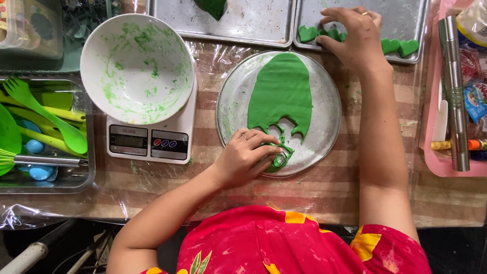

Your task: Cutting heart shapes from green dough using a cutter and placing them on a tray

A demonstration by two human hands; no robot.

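- My left hand [248,155] rests on the near rim of the round metal plate [324,127], its grip curled narrow around a green cutter [280,158] pressed at the lower edge of the green dough sheet [281,94].
- The dough sheet lies flat on the plate, oval, with scalloped cut-outs along its near edge.
- My right hand [355,38] reaches to the far baking tray [406,15], fingertips pinched on a green dough heart [332,34]; more hearts lie in a row on either side.
- A second tray [243,23] sits left of it.
- A white bowl [137,68] smeared green stands on a kitchen scale [147,139], left of the plate.
- The table [324,195] is covered in clear film.
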